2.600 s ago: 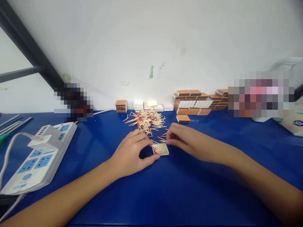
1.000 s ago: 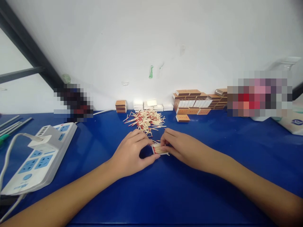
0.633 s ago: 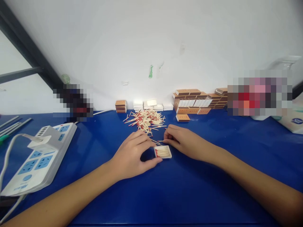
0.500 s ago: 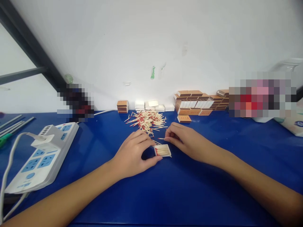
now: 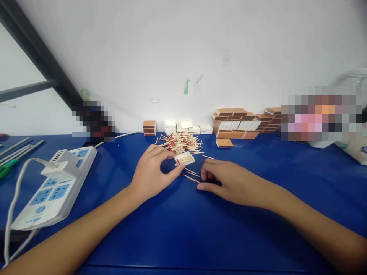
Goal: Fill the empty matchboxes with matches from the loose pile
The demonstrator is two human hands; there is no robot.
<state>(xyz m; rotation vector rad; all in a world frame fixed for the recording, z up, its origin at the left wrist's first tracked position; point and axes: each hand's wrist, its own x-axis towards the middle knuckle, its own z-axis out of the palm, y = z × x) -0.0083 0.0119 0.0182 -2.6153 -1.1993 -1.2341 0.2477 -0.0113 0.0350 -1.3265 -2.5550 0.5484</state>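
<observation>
My left hand (image 5: pixel 155 168) pinches a small white matchbox tray (image 5: pixel 187 157) between thumb and fingers. The tray is tilted and holds red-headed matches. To its right, my right hand (image 5: pixel 223 179) is low over the table, thumb and forefinger apart at the end of a loose match (image 5: pixel 190 178); whether they touch it I cannot tell. A few more matches lie close by, one of them beyond the right knuckles (image 5: pixel 207 156). Behind the tray spreads a heap of loose matches (image 5: pixel 183 142).
White trays (image 5: pixel 186 124) and a short stack of matchboxes (image 5: pixel 149 128) stand against the wall. More matchboxes (image 5: pixel 236 134) are piled at right, with a single matchbox (image 5: pixel 224 143) in front. A power strip (image 5: pixel 54 191) with a white cable occupies the left of the blue table (image 5: pixel 183 236).
My left hand has lifted the tray up and left, tilting it. My right hand has come down nearer, its thumb and forefinger parted; the match it pinched is no longer between them.
</observation>
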